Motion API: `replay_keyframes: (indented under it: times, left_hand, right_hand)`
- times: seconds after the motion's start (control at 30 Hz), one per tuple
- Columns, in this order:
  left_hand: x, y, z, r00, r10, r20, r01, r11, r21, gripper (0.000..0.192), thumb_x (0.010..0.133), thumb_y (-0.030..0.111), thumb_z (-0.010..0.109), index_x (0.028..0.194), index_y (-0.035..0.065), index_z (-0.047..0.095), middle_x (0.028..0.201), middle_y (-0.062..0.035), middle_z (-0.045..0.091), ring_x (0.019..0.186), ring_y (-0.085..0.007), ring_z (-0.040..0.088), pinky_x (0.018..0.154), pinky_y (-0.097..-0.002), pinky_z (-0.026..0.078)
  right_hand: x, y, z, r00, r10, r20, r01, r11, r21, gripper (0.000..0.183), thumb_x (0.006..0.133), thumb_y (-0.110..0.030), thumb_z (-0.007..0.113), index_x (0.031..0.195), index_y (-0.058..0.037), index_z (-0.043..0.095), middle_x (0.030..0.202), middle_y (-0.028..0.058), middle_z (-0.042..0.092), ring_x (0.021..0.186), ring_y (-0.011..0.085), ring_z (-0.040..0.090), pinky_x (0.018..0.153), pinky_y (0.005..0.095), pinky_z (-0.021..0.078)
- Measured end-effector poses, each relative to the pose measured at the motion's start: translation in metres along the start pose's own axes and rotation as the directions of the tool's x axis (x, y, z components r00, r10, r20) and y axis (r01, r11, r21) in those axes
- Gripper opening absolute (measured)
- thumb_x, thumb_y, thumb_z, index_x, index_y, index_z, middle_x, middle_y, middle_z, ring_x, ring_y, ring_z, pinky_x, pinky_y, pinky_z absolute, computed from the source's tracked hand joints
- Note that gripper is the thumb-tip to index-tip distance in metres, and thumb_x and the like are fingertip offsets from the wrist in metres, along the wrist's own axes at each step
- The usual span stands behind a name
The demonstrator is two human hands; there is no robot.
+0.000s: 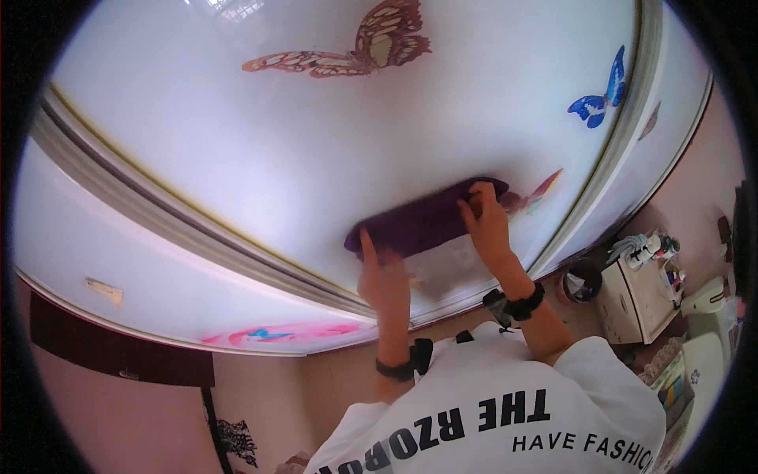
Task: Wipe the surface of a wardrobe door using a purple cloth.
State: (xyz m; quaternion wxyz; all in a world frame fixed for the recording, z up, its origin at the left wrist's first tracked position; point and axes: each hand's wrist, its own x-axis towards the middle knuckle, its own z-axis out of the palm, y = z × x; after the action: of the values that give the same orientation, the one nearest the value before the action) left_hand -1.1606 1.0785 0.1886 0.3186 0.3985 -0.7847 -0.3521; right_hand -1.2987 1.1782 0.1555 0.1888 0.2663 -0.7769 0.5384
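Note:
A dark purple cloth (414, 225), spread flat and elongated, lies against a glossy white wardrobe door panel (308, 142). At the cloth's left end is my left hand (385, 275), a little blurred, with one finger extended onto the fabric. Near the cloth's right end, my right hand (488, 228) pinches it between bent fingers and thumb. Beside that end a pink and yellow butterfly picture (536, 192) shows on the panel. Higher up are a large brown butterfly picture (379, 50) and a blue butterfly picture (604, 98). Each wrist wears a black band.
Metal frame strips (195, 219) border the panel. To the right stand a waste bin (580, 281) and a small white cabinet (630, 302) with bottles on top. A bed's pale headboard (704, 367) is at the far right. A dark-framed doorway (118, 355) is at lower left.

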Motion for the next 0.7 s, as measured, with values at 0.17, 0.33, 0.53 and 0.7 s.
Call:
replay_keyframes:
  times: [0.17, 0.33, 0.53, 0.7]
  left_hand:
    - [0.016, -0.027, 0.011, 0.947, 0.32, -0.037, -0.307, 0.859, -0.41, 0.056, 0.073, 0.005, 0.056, 0.121, 0.0035, 0.027, 0.09, -0.0154, 0.051, 0.084, -0.0221, 0.052, 0.073, -0.0314, 0.044]
    - [0.023, -0.027, -0.003, 0.957, 0.273, 0.102, -0.146, 0.753, -0.642, 0.054, 0.078, 0.001, 0.051, 0.124, 0.0083, 0.024, 0.09, -0.0117, 0.052, 0.084, -0.0153, 0.052, 0.076, -0.0275, 0.042]
    - [0.039, -0.046, -0.005, 0.963, 0.262, 0.07, -0.179, 0.808, -0.561, 0.027, 0.085, 0.011, 0.045, 0.111, 0.005, 0.046, 0.078, -0.0018, 0.054, 0.069, -0.0083, 0.047, 0.067, -0.0208, 0.038]
    - [0.043, -0.05, -0.003, 0.979, 0.169, 0.117, -0.074, 0.821, -0.566, 0.024, 0.087, 0.015, 0.042, 0.091, 0.0019, 0.061, 0.065, 0.0012, 0.052, 0.057, -0.0039, 0.037, 0.053, -0.0176, 0.035]
  right_hand:
    - [0.004, -0.001, 0.0, 0.988, 0.148, 0.037, -0.152, 0.924, 0.352, 0.029, 0.078, -0.007, 0.056, 0.099, -0.006, 0.037, 0.065, 0.0103, 0.053, 0.053, 0.0184, 0.054, 0.05, 0.0291, 0.0439]
    - [0.005, 0.001, -0.014, 0.978, 0.124, 0.167, -0.199, 0.789, 0.581, 0.037, 0.081, -0.007, 0.053, 0.112, -0.0058, 0.033, 0.069, 0.0089, 0.054, 0.061, 0.0134, 0.055, 0.058, 0.0261, 0.0478]
    - [0.018, 0.009, -0.031, 0.876, 0.106, 0.472, -0.404, 0.696, 0.594, 0.024, 0.084, -0.014, 0.049, 0.105, -0.0026, 0.046, 0.086, 0.0093, 0.057, 0.075, 0.0125, 0.056, 0.066, 0.0262, 0.0485]
    - [0.017, 0.014, -0.032, 0.893, 0.125, 0.432, -0.41, 0.621, 0.668, 0.021, 0.086, -0.016, 0.047, 0.096, -0.0012, 0.057, 0.093, 0.0044, 0.056, 0.085, 0.0101, 0.052, 0.072, 0.0274, 0.0487]
